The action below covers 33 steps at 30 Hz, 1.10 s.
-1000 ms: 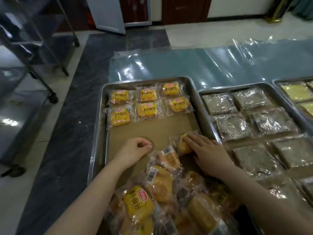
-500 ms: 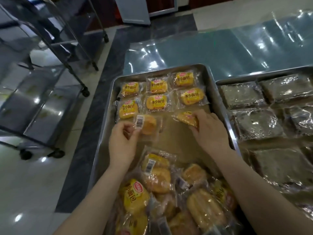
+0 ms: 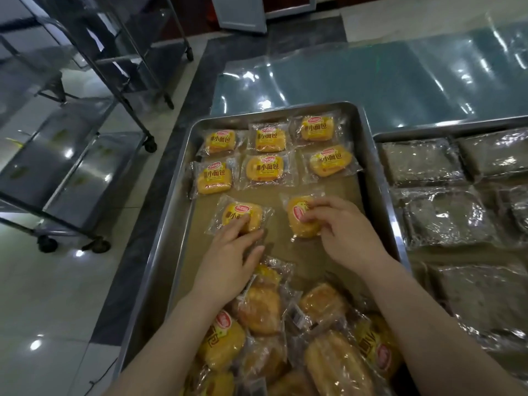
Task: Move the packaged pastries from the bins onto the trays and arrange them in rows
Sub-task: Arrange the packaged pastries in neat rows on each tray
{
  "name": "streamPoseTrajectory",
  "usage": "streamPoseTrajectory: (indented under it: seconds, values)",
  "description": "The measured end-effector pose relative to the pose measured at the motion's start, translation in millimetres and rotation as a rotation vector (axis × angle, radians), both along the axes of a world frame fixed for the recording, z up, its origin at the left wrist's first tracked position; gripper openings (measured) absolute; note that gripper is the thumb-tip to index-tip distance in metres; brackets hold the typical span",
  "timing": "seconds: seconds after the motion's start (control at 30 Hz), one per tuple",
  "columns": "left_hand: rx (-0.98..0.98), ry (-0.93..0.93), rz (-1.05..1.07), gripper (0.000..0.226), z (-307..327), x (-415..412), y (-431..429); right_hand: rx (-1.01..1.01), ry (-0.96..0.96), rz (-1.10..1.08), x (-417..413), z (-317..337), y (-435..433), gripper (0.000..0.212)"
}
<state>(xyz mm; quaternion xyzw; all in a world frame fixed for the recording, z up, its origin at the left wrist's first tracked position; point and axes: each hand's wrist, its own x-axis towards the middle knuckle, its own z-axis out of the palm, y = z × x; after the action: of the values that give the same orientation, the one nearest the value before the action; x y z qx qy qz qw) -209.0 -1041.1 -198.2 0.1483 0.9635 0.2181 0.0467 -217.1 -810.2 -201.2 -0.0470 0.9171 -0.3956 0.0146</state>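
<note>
A: Why does the left hand (image 3: 228, 258) lie on the left packet (image 3: 241, 214) with fingers nearly straight and thumb apart?
B: To press it flat, label up, I judge. It opens a third row toward 9 o'clock on the tray (image 3: 171, 224).
A: And the right hand (image 3: 345, 235)?
B: Fingers and thumb curl round the right packet (image 3: 298, 224) near centre (its label sits sideways), likely to square it with the finished rows (image 3: 268, 155) at 12. The heap (image 3: 285, 338) lies at 6.

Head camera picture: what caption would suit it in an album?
Left hand on one bun, right hand on another bun, starting a third row on the metal tray.
</note>
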Motion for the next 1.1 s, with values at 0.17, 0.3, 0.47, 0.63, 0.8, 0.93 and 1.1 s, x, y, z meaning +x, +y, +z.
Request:
streamPoseTrajectory:
  seconds: [0.17,0.3,0.47,0.63,0.8,0.93,1.1]
  values:
    - [-0.007,0.033,0.033,0.037,2.2,1.6,-0.4,0.06,0.073,0.009,0.7,0.2,2.2,0.035]
    - [0.024,-0.008,0.017,0.042,0.0,3.5,0.6,0.104,0.018,0.142,-1.9,3.1,3.5,0.032]
    - [-0.049,0.004,-0.008,0.043,-0.1,1.1,2.5,0.258,0.048,-0.14,-2.2,-0.4,2.4,0.031]
    - [-0.084,-0.041,-0.078,0.052,0.1,-4.2,3.9,0.414,0.171,-0.25,2.6,-3.3,-3.4,0.027]
    - [-0.086,-0.027,-0.093,0.053,2.1,-11.5,8.8,0.343,0.115,-0.054,2.6,0.5,-7.0,0.032]
    - [-0.086,-0.035,-0.089,0.05,0.9,-15.3,10.4,0.397,0.14,-0.141,10.9,-2.9,-6.4,0.041]
    - [-0.081,-0.056,-0.145,0.045,-0.4,-22.7,19.4,0.493,0.112,-0.212,4.0,-7.5,-3.9,0.057]
